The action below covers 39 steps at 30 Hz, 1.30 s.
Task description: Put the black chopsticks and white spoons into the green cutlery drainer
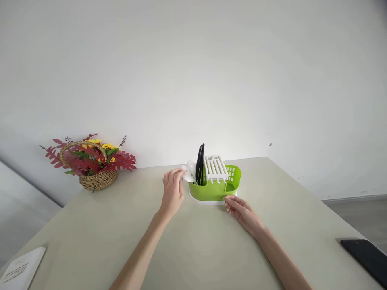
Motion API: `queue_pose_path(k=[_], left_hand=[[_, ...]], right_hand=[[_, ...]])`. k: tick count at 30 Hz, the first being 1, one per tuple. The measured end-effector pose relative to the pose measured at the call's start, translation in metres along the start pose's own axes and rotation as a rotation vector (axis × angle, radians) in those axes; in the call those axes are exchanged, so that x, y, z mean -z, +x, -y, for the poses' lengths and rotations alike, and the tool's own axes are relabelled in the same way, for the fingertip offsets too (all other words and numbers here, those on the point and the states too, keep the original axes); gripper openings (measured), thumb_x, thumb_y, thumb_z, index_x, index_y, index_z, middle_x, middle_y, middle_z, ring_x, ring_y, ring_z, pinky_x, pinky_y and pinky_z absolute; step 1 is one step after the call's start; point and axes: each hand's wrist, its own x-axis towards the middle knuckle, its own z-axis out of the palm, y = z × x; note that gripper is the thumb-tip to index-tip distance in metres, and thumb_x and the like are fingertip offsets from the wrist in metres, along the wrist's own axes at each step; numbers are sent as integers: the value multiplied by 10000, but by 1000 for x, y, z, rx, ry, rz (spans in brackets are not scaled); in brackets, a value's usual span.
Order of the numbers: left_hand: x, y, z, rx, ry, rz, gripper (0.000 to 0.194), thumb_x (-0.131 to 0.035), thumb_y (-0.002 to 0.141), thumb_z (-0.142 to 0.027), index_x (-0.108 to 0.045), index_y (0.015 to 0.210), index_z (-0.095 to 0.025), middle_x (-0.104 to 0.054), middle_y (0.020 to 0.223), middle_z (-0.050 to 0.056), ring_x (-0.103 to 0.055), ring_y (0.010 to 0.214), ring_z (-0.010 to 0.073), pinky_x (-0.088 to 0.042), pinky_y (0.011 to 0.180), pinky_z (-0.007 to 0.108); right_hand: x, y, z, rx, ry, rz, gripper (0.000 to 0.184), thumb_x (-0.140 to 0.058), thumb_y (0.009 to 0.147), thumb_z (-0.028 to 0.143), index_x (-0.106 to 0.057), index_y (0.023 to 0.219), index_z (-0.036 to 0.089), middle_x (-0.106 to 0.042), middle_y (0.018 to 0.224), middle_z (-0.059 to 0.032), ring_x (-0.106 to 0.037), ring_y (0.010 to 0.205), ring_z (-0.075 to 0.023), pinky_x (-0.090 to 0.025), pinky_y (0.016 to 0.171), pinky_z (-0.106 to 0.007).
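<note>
A green cutlery holder (211, 193) with a white base and a white slotted rack (215, 168) on top stands on the table. Black chopsticks (200, 166) rise upright from its left part, beside several white spoons (191, 167). My left hand (173, 189) is at the holder's left end, its fingers pinched on the bowl of the nearest white spoon, which leans out over the rim. At the front right of the holder is my right hand (240, 211), fingers curled together at the lower edge by the white base. Its fingertips partly hide the contact there.
A wicker basket (98, 180) of artificial red leaves and yellow flowers stands at the table's back left. A white object with dark lines (22, 270) lies at the front left, a black phone (367, 257) at the right edge. Behind the table (99, 237) is a white wall.
</note>
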Motion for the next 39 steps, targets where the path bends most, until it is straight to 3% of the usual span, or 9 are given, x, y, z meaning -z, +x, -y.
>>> queue_pose_path(k=[5,10,13,16,19,23,30,35,39], left_hand=[[-5,-34,12,152,-63,-163,315,-457,1009,-173,-497,1319,-216,-579,1223,137,-548,1174,266,-460,1039,473],[-1,-86,40,417,-213,-33,188,-473,1003,-294,-596,1120,-214,-635,1113,101,-636,976,217,-532,891,383],[14,-107,55,623,-364,107,232,-488,994,-396,-631,1036,-219,-681,1003,71,-672,851,201,-535,735,314],[28,-116,64,723,-497,155,286,-496,987,-462,-643,1001,-218,-685,920,41,-670,774,179,-521,719,292],[31,-119,64,737,-529,153,284,-505,978,-465,-644,976,-217,-675,891,27,-638,732,158,-499,696,273],[28,-118,56,700,-518,214,247,-507,968,-419,-647,948,-217,-675,867,25,-590,684,146,-455,616,248],[29,-120,55,669,-516,231,224,-485,963,-369,-648,929,-219,-698,907,37,-599,681,146,-448,601,248],[26,-124,61,631,-489,237,243,-475,979,-381,-654,945,-219,-706,899,42,-613,721,160,-460,635,258],[24,-126,63,624,-477,252,250,-469,985,-386,-652,957,-218,-706,889,37,-599,696,156,-459,637,262]], right_hand=[[-3,-2,1,29,-86,-22,388,-867,788,513,-771,982,191,-690,857,-38,-590,775,-153,-512,742,-279],[-14,-15,-6,240,-479,-109,418,-690,909,610,-689,1026,209,-643,799,-23,-563,661,-158,-491,633,-299],[-23,-26,-10,453,-808,-270,391,-592,973,585,-633,1159,244,-654,1062,-78,-599,697,-168,-494,577,-298],[-28,-30,-10,602,-1063,-425,469,-545,999,557,-534,1373,275,-513,1428,-147,-661,784,-179,-552,618,-328],[-24,-24,-6,610,-1250,-396,435,-465,1038,544,-536,1386,292,-555,1410,-133,-675,756,-173,-559,629,-337],[-11,-14,2,609,-1354,-299,366,-440,1054,543,-602,1240,272,-657,1207,-91,-671,744,-176,-552,644,-325],[1,-4,24,625,-1481,-235,434,-452,1026,628,-632,914,249,-655,920,-67,-663,719,-207,-535,644,-335],[20,2,39,578,-1492,-231,510,-440,999,690,-659,871,247,-687,917,-82,-699,733,-232,-564,666,-359],[52,8,57,535,-1504,-255,563,-434,969,736,-677,884,235,-710,952,-105,-731,767,-255,-585,709,-384]])
